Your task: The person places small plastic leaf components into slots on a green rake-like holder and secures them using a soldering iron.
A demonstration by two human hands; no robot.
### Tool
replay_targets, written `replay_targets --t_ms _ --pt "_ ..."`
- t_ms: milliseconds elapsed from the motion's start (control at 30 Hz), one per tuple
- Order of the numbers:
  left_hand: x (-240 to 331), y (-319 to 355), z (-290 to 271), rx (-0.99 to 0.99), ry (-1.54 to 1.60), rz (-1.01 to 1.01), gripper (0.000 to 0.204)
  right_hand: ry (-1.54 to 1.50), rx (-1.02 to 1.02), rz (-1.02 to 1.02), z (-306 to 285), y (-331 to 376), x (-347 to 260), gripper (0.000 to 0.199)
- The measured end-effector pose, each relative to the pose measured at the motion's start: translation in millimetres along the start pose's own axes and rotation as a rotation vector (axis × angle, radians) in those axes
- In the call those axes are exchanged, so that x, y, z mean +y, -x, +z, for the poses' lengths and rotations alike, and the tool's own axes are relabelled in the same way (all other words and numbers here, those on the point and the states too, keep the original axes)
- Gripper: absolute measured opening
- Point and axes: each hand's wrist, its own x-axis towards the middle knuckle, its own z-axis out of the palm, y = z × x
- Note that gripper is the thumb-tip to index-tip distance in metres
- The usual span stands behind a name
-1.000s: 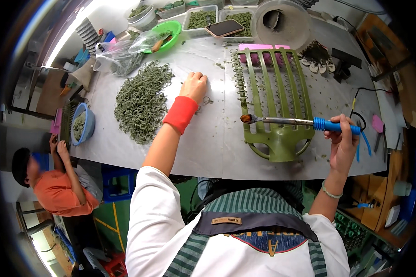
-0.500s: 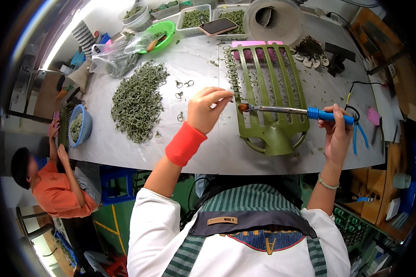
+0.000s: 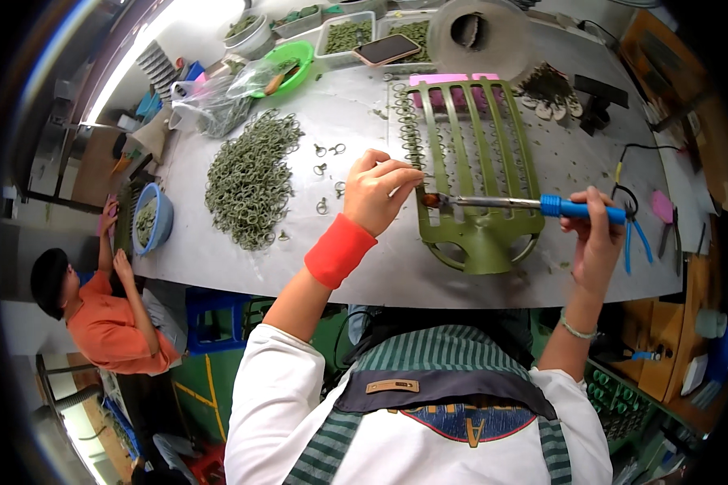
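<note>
A green slotted frame (image 3: 487, 234), its long ribs fringed with small green rings, lies on the table ahead of me. My left hand (image 3: 378, 192), with a red wristband, reaches to its left edge, thumb and fingers pinched together. Whatever is between those fingertips is too small to make out. In my right hand (image 3: 597, 242) is a soldering iron (image 3: 497, 201), gripped by its blue handle. Its metal shaft lies level across the lower frame, and the brown-stained tip is close beside my left fingertips at the left rib.
A heap of green rings (image 3: 251, 182) lies left of my left hand, with several loose rings beside it. Behind stand a green basin (image 3: 298, 58), tubs of green pieces and a phone (image 3: 387, 49). Blue-handled pliers (image 3: 641, 239) lie right. A co-worker (image 3: 113, 323) sits at far left.
My left hand has moved right, bringing its fingertips onto the frame's left edge. The iron's tip has dropped slightly toward me. The whole view has shifted a little.
</note>
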Motion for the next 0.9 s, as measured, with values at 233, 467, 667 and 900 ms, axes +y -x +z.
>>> replay_targets --t_ms 233,467,667,900 --pt "-121 20 -11 -0.06 -0.199 -0.313 0.017 -0.007 -0.047 0.044 1 3 -3 0.023" --pt "-142 28 -16 -0.285 -0.164 -0.513 0.021 -0.006 -0.02 0.045 -2 4 -4 0.023" --pt "-53 36 -29 -0.13 0.591 -0.716 0.02 0.016 -0.033 0.02 -9 4 -6 0.024" --pt "20 15 -24 -0.053 0.447 -0.4 0.017 0.017 -0.031 0.013 -7 3 2 0.024"
